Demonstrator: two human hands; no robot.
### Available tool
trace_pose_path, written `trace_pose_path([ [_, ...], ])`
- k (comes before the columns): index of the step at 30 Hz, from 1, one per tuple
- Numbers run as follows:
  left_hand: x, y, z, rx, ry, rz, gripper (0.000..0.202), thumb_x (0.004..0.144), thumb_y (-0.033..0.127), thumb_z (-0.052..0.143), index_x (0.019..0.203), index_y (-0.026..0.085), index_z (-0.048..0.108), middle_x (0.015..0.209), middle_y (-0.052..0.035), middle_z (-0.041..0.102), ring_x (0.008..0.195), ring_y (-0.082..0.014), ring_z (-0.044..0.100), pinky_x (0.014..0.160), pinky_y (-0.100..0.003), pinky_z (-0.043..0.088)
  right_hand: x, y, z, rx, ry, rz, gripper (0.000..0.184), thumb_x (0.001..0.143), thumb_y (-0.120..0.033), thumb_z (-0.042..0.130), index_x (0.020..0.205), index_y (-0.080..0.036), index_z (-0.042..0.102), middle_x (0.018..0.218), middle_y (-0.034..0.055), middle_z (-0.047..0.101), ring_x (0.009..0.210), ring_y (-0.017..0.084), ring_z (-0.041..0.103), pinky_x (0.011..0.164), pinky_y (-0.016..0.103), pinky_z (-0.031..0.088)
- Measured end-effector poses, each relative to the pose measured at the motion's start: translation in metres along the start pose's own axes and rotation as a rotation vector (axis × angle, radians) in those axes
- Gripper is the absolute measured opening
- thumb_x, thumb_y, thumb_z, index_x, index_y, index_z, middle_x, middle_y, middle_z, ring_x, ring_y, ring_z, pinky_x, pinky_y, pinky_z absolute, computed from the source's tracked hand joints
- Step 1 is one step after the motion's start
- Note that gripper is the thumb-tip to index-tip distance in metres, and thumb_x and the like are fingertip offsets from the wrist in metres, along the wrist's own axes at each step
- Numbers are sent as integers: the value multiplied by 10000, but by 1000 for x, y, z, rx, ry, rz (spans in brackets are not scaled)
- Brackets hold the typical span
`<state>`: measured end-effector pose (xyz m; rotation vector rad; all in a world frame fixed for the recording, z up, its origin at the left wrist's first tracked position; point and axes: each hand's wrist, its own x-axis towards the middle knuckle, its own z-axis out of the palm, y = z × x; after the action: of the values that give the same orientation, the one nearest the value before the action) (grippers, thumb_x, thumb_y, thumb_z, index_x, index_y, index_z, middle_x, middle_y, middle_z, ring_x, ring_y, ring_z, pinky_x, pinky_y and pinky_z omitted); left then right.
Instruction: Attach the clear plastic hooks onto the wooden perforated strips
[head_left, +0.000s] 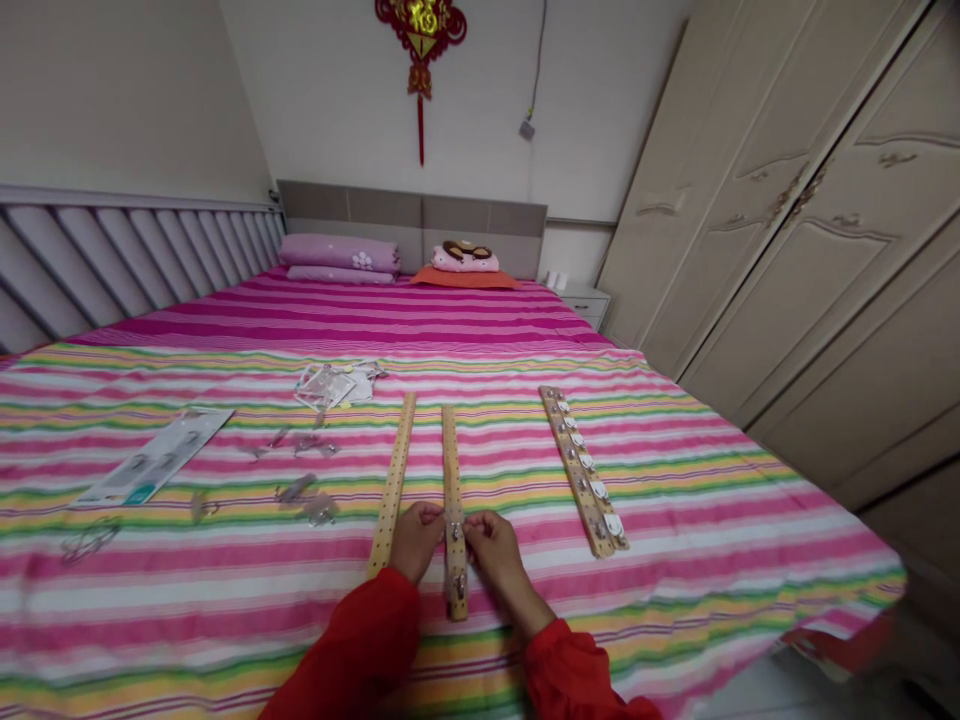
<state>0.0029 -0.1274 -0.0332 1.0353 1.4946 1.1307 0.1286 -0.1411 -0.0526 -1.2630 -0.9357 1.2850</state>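
Note:
A narrow wooden strip with holes (451, 455) lies lengthwise in front of me on the striped cloth. Two small metal hooks sit on its near half, the upper hook (455, 531) and the lower hook (460, 586). My left hand (417, 537) pinches at the left side of the upper hook, fingertips closed against the strip's edge. From the right, my right hand (491, 543) pinches at the same hook, its fingers closed too. What exactly lies between the fingertips is too small to see clearly. A second holed strip (395, 475) lies bare beside my left hand.
Two joined strips carrying metal and white hooks (583, 470) lie to the right. Several loose clear-backed hooks (307, 488) are scattered on the left, near a blister pack (157, 458) and crumpled plastic packaging (337, 384). Pillows (341, 256) rest at the headboard; a wardrobe (810, 230) stands right.

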Motion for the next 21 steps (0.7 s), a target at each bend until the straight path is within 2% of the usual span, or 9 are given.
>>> trace_pose_path([
  [7, 4, 0, 0, 146, 22, 9, 72, 639, 188, 581, 578, 173, 546, 503, 31, 551, 459, -104, 516, 452, -211, 398, 0, 2, -2, 21, -29, 57, 188, 553, -307, 627, 677, -194, 542, 379, -105, 457, 285, 88, 389, 323, 211, 274],
  [17, 7, 8, 3, 68, 32, -49, 94, 578, 151, 603, 539, 177, 521, 482, 42, 519, 451, -101, 505, 441, -209, 401, 0, 0, -2, 41, -29, 53, 228, 516, -298, 651, 677, -188, 533, 342, -115, 450, 259, 83, 378, 295, 196, 259],
  [21, -4, 18, -1, 53, -19, -57, 149, 612, 288, 637, 583, 167, 555, 489, 27, 536, 464, -113, 513, 416, -206, 373, -4, -8, -5, 54, -73, 57, 248, 537, -336, 678, 670, -178, 541, 338, -93, 477, 266, 84, 391, 293, 190, 270],
])
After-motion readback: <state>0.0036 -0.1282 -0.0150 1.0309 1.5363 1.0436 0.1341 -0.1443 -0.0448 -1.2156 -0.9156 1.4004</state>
